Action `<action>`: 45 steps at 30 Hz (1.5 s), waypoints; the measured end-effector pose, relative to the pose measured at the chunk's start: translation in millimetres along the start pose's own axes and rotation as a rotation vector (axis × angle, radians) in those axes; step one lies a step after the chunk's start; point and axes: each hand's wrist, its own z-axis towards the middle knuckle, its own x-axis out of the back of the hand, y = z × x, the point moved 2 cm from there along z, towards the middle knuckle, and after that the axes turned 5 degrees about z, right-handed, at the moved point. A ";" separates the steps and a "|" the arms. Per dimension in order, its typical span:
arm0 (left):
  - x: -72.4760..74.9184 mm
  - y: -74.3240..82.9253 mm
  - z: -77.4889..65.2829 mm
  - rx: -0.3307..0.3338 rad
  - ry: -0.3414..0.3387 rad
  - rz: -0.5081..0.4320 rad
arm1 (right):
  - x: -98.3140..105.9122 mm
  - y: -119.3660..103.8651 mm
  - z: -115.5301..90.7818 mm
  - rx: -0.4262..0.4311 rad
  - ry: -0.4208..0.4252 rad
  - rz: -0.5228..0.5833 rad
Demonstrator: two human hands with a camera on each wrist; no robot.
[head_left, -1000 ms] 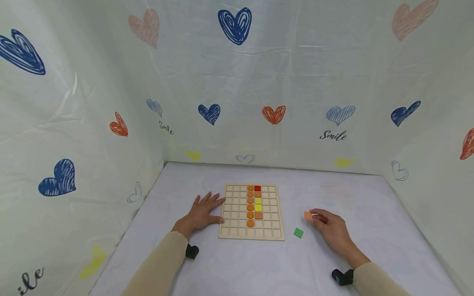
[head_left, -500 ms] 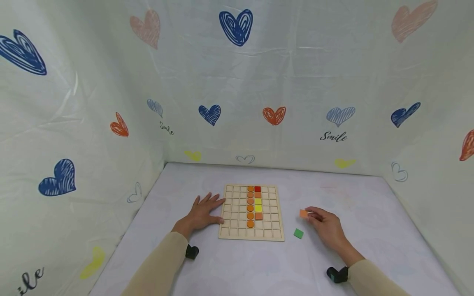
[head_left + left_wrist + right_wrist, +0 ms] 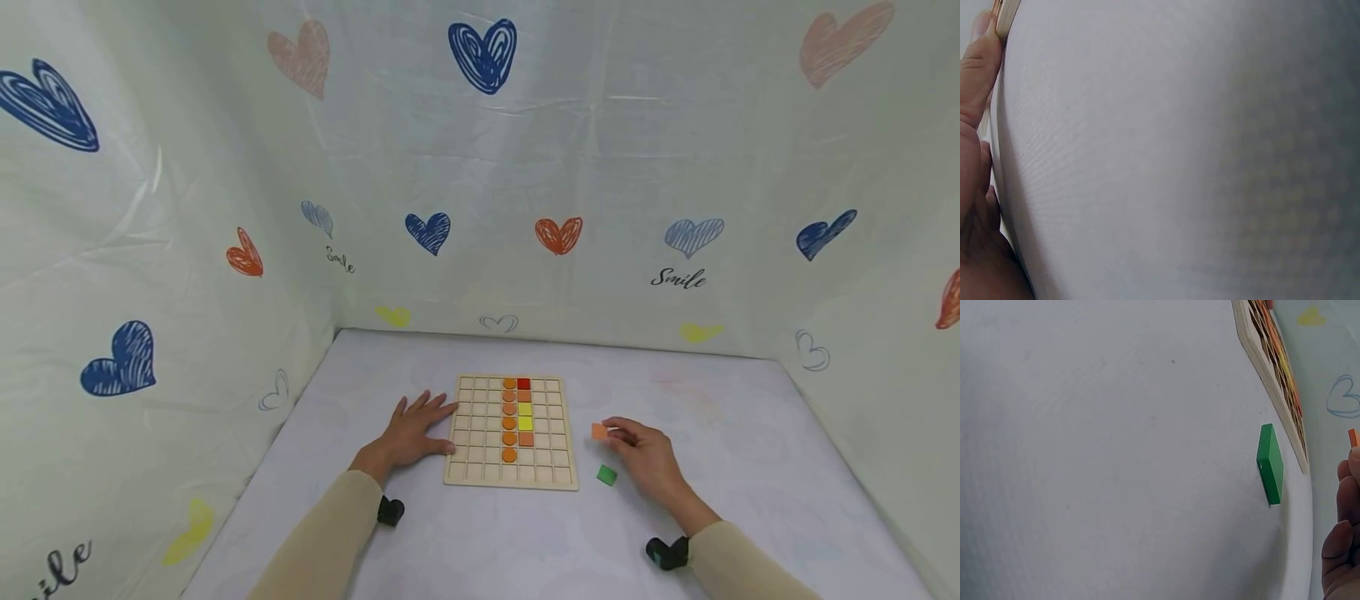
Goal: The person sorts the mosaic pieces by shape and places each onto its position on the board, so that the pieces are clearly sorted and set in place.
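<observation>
My left hand (image 3: 406, 433) lies with spread fingers at the left edge of a wooden grid board (image 3: 480, 472); in the left wrist view its thumb (image 3: 982, 59) touches the board's edge. Right of the board, my right hand (image 3: 648, 458) pinches an orange square tile (image 3: 599, 431) between thumb and fingertips, held above the table. The board bears a column of round orange pieces (image 3: 509, 423) and beside it a column of square tiles in red, orange and yellow (image 3: 525, 410). A green square tile (image 3: 607, 475) lies on the table just below the right hand's fingertips.
The table (image 3: 480, 550) has a pale cloth. White curtains (image 3: 600, 150) printed with hearts and "Smile" stand behind it and along both sides. Each wrist wears a black camera, such as the right wrist camera (image 3: 667, 553).
My right hand has moved left toward the board, carrying the orange square tile. The left hand keeps its place at the board's edge, and the green tile stays put.
</observation>
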 end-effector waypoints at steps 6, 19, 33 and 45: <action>-1.9 -1.2 1.3 0.003 0.003 0.008 | -7.2 -3.3 1.1 -0.016 -0.016 0.012; -1.7 -1.6 1.7 -0.002 0.000 0.019 | -25.0 -15.1 2.6 0.007 -0.046 0.064; -1.5 -1.5 2.2 -0.001 -0.001 0.016 | -47.9 -29.1 0.5 0.008 -0.082 0.073; -2.0 -2.9 1.6 -0.008 0.001 0.026 | -68.5 -37.3 -5.5 0.021 -0.151 0.088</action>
